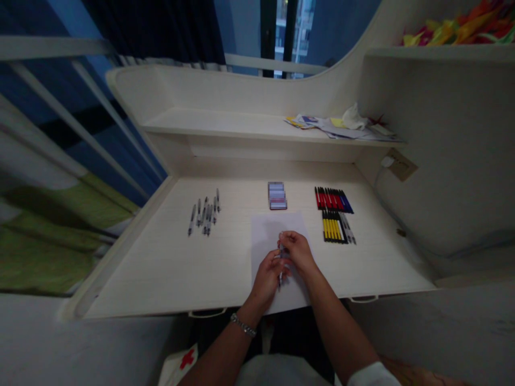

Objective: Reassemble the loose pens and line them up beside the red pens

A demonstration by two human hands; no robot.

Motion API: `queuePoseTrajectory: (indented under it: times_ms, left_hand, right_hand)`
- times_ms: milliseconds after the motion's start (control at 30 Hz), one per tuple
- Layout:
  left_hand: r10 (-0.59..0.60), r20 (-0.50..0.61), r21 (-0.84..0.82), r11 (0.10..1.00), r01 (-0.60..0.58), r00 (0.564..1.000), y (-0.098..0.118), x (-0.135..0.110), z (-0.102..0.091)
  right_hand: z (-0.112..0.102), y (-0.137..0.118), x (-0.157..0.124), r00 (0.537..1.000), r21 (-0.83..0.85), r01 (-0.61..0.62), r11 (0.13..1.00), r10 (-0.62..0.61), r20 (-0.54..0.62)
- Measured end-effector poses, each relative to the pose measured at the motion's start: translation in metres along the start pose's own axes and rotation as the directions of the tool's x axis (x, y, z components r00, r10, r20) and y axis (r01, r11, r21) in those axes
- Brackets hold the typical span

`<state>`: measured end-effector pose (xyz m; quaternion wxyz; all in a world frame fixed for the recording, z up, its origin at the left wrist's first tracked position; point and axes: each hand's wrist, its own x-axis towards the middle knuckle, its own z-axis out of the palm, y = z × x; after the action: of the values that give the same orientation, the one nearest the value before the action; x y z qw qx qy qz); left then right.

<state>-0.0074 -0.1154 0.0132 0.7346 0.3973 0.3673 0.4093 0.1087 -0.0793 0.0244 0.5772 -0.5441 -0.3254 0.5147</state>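
Both my hands meet over a white sheet of paper (261, 230) near the desk's front edge. My left hand (267, 273) is closed around the lower part of a slim pen (280, 283), whose dark tip points down toward me. At the pen's upper end, the fingers of my right hand (296, 249) are pinched together on it. Fingers cover most of the pen's length. To the left lies a loose group of clear pens with dark parts (207, 217). On the right are rows of red and blue pens (332, 200) and yellow pens (332, 226), with clear pens beside the yellow ones.
A phone (277, 195) with a lit, blurred screen lies beyond the paper. Papers and a crumpled tissue (354, 117) rest on the raised shelf (225, 120). A white cable (378, 174) runs from the wall socket (402, 164) along the right side.
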Motion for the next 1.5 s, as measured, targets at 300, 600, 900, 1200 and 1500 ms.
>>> queuePoseTrajectory:
  times_ms: [300,600,900,1200,1500]
  left_hand:
    - [-0.015,-0.004,0.06,0.998,0.015,1.0,0.002,-0.003,-0.002]
    - [-0.104,-0.004,0.013,0.994,0.104,0.995,0.001,-0.012,-0.008]
    - [-0.073,-0.11,-0.023,0.997,0.071,0.991,-0.003,-0.02,-0.021]
    - [-0.104,-0.164,-0.081,0.992,0.092,0.981,-0.001,-0.019,-0.023]
    - [-0.099,-0.171,-0.071,0.994,0.088,0.98,-0.001,-0.019,-0.024]
  right_hand:
    - [-0.004,-0.015,0.005,0.999,-0.029,-0.02,0.999,0.021,0.034]
    - [-0.013,-0.026,0.043,0.984,-0.077,0.088,0.993,-0.099,-0.15]
    - [0.002,0.009,0.045,0.987,-0.759,0.12,0.64,-0.16,0.02]
    - [0.019,0.012,0.04,0.982,-0.925,0.126,0.36,-0.18,0.064]
    - [-0.007,0.002,0.038,0.945,-0.849,0.236,0.473,-0.316,0.086]
